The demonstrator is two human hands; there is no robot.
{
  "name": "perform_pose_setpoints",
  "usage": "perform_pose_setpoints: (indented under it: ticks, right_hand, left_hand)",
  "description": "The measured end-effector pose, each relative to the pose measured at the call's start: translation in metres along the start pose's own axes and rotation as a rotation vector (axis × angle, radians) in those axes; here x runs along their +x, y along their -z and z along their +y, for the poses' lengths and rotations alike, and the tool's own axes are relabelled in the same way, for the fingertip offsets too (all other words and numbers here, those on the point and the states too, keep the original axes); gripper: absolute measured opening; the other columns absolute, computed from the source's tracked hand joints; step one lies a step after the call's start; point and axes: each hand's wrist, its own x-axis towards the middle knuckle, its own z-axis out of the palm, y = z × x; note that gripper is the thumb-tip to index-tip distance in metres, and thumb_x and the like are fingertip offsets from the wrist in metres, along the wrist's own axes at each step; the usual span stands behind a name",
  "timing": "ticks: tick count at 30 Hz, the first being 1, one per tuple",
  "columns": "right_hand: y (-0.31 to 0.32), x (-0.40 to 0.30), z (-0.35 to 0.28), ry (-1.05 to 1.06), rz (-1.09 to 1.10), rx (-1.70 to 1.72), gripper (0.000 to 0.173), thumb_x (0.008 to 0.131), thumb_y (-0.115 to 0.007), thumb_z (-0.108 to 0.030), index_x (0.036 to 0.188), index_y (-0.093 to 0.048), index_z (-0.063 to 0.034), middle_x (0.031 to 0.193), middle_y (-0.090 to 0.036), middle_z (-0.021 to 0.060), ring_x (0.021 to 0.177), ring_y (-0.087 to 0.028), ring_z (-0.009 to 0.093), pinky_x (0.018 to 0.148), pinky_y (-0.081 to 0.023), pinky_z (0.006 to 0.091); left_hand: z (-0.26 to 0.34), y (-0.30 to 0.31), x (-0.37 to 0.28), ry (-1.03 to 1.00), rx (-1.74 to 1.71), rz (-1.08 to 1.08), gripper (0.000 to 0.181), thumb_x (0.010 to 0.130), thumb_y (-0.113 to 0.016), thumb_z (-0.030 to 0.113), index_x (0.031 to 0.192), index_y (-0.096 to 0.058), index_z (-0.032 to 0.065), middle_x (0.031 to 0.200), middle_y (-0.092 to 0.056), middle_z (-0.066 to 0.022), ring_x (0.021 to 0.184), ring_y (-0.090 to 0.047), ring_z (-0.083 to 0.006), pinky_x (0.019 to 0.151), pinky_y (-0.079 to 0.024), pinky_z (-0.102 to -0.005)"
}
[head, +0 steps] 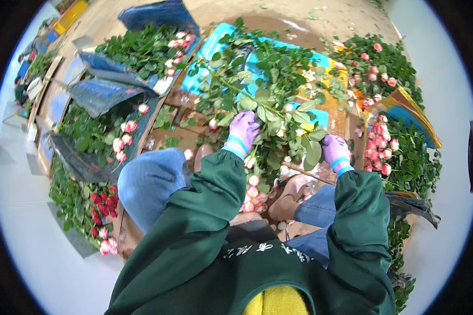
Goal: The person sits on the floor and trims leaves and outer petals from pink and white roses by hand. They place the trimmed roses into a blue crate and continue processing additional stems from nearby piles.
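Note:
My left hand [244,126], in a lilac glove with a pale blue cuff, has bent fingers against the leaves of a long green rose stem [256,100]. Leaves partly cover those fingers, so a grip there cannot be made out. The stem slants down to the right, where my right hand [336,151], gloved alike, is closed around its leafy lower-right end. No bloom shows on that end. Below and between my hands is a bunch of pink-and-white roses [254,199]. Beyond them, leafy rose stems [278,59] lie heaped over bright blue sheeting [222,37].
Blue wrap sheets [106,94] hold pink-and-white roses [120,143] at left, with red roses [104,202] nearer me. At right, more roses [378,149] lie beside a yellow-and-blue wrap [414,116]. A thin brown stick [305,172] crosses below my right hand. A person [20,90] is far left.

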Motion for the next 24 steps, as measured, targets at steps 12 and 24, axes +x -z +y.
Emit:
perform_pose_setpoints:
  ticks: [12, 24]
  right_hand:
    - [-0.083, -0.008, -0.062, 0.337, -0.093, -0.271, 0.016, 0.078, -0.047, -0.016, 0.079, -0.062, -0.0130, 0.072, -0.061, 0.0088, 0.072, -0.060, 0.025, 0.062, -0.043, 0.0398]
    - [-0.126, -0.011, -0.092, 0.135, -0.291, -0.219, 0.014, 0.065, -0.051, -0.012, 0.063, -0.063, -0.0065, 0.064, -0.061, 0.0112, 0.062, -0.060, 0.024, 0.054, -0.047, 0.0359]
  left_hand:
    - [-0.035, 0.113, -0.016, 0.192, -0.357, 0.337, 0.035, 0.083, -0.045, 0.026, 0.113, -0.040, 0.0078, 0.116, -0.041, -0.0087, 0.113, -0.035, -0.0270, 0.098, -0.023, -0.0476]
    - [-0.045, 0.164, 0.004, 0.374, -0.211, 0.457, 0.052, 0.086, -0.035, 0.037, 0.126, -0.030, 0.0046, 0.135, -0.028, -0.0114, 0.125, -0.024, -0.0298, 0.101, -0.020, -0.0423]
